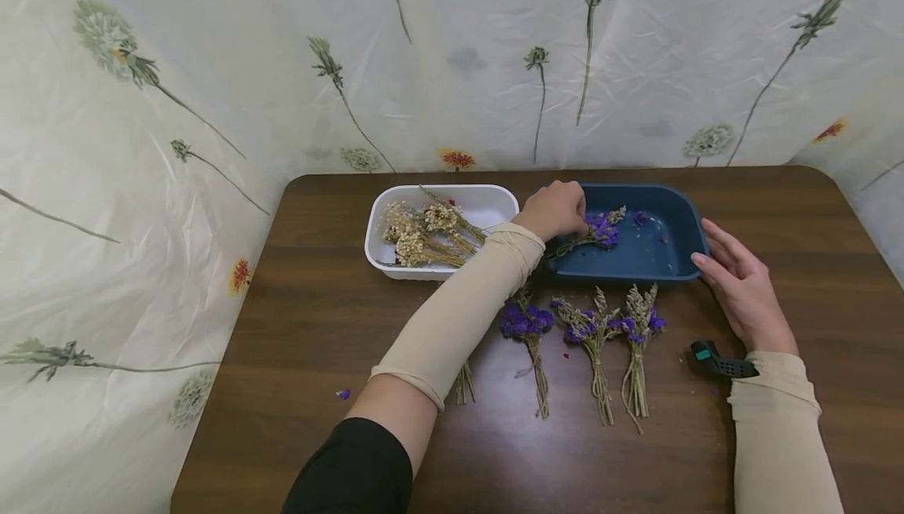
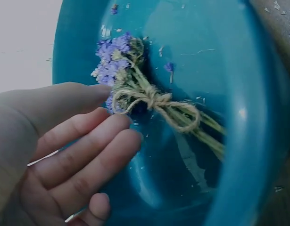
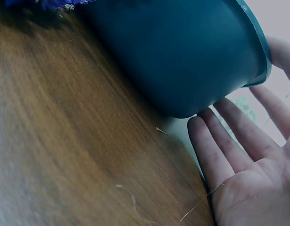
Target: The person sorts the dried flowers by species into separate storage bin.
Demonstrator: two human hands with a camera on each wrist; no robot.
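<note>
My left hand (image 1: 554, 212) reaches over the left end of the blue tub (image 1: 628, 272). Its fingers (image 2: 95, 157) are loosely bent beside a twine-tied bunch of dried purple flowers (image 2: 119, 61) inside. The thumb tip overlaps the blossoms in the left wrist view, with a gap between thumb and fingers; no firm hold shows. At the tub's right end is my right hand (image 1: 745, 294), its fairly straight fingers (image 3: 246, 132) against the outer wall and its thumb by the rim. Loose petals and bits of stem lie on the tub floor.
A white tub (image 1: 377, 251) with cream dried flowers (image 1: 417, 243) stands to the left. In front lie several tied bunches, including a purple one (image 1: 526, 324) and a right-hand one (image 1: 638, 357); my left arm partly covers another (image 1: 464, 384). A fallen blossom (image 1: 343, 394) rests on the table (image 1: 282, 435).
</note>
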